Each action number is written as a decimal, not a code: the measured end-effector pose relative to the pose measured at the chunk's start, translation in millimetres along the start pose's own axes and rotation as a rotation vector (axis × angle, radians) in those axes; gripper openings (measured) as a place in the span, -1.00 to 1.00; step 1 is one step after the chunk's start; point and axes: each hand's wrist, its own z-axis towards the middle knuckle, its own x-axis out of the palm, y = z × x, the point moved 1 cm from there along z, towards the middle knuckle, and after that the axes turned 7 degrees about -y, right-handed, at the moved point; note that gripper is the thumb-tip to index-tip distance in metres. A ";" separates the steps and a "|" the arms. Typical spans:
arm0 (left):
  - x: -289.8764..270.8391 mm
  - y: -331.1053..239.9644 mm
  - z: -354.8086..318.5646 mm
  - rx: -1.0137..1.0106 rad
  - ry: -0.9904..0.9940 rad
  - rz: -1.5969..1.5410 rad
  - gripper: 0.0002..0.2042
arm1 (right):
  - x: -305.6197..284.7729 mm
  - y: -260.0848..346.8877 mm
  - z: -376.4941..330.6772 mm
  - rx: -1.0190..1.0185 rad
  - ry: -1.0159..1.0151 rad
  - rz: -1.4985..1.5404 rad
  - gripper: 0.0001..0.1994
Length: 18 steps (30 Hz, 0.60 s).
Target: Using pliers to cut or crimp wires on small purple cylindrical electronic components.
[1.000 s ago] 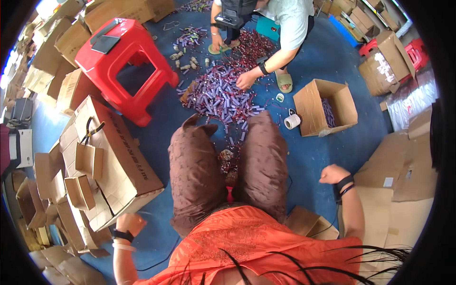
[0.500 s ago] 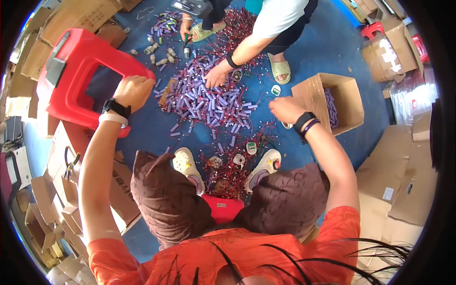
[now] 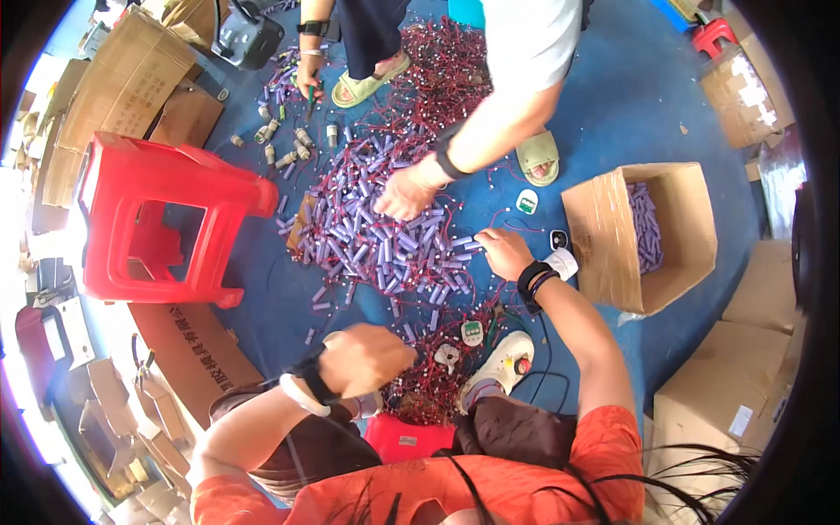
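Right grip (image 3: 507,254) at three o'clock of the purple cylinders (image 3: 408,240), left grip (image 3: 366,359), blurred, at six; cannot tell if either is clamped; gentle pinching would spare red wires (image 3: 437,79)

The floor (image 3: 621,114) is blue; in its middle lies a loose pile of purple cylinders (image 3: 376,249), with strays scattered on its near side and a heap of red wires (image 3: 442,74) beyond it. Toward the upper left lie pale fittings (image 3: 302,142); farther left is a red stool (image 3: 109,227); to the right lie a green-and-white disc (image 3: 527,202), a white roll (image 3: 563,264) and, just beside the roll, an open box (image 3: 604,241). Nearer, a red tangle (image 3: 416,385) lies beside a white clog (image 3: 497,369); a black cable (image 3: 549,348) curves to the clog's right.
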 end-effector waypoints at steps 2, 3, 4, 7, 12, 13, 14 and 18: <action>20.0 12.2 5.6 0.013 0.133 -0.079 -0.80 | 13.1 -4.8 1.2 0.015 -0.071 -0.005 -0.79; 24.1 20.0 7.5 -0.028 0.310 0.016 -0.80 | 19.3 -4.1 0.5 0.029 -0.142 -0.017 -0.79; 28.2 29.2 8.2 -0.063 0.487 0.110 -0.79 | 26.4 -9.3 5.1 0.084 -0.044 -0.056 -0.83; 19.6 62.2 -6.7 -0.111 0.218 0.040 -0.80 | 38.4 -6.0 15.1 0.084 0.003 -0.114 -0.89; -8.8 77.4 0.4 -0.339 0.127 0.018 -0.81 | 56.9 -0.4 8.8 0.172 0.024 -0.101 -0.83; -12.2 75.9 0.7 -0.381 0.137 0.079 -0.80 | 54.9 2.1 3.9 0.148 -0.002 -0.077 -0.81; -14.3 76.7 0.2 -0.400 0.153 0.096 -0.80 | 56.4 4.6 2.7 0.193 0.030 -0.066 -0.78; -16.5 77.6 2.5 -0.378 0.085 0.063 -0.80 | 53.3 7.1 -9.1 0.277 0.233 -0.161 -0.79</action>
